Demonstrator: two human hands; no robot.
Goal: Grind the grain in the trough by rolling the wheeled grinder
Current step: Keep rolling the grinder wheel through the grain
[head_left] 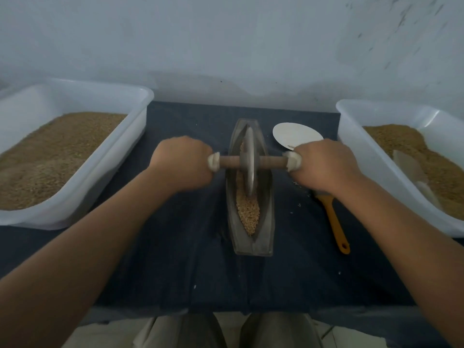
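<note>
Your left hand (pixel 184 160) and right hand (pixel 324 164) clamp the grinder (pixel 249 162) by its axle ends in the trough (pixel 267 222) at the centre of the tabletop (pixel 175 247); push unevenly and it tilts, flinging grain (pixel 248 214) out.

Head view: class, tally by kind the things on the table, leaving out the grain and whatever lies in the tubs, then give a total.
white tubs: 2
trough: 1
wheeled grinder: 1
white disc: 1
orange-handled tool: 1
Total: 6
</note>
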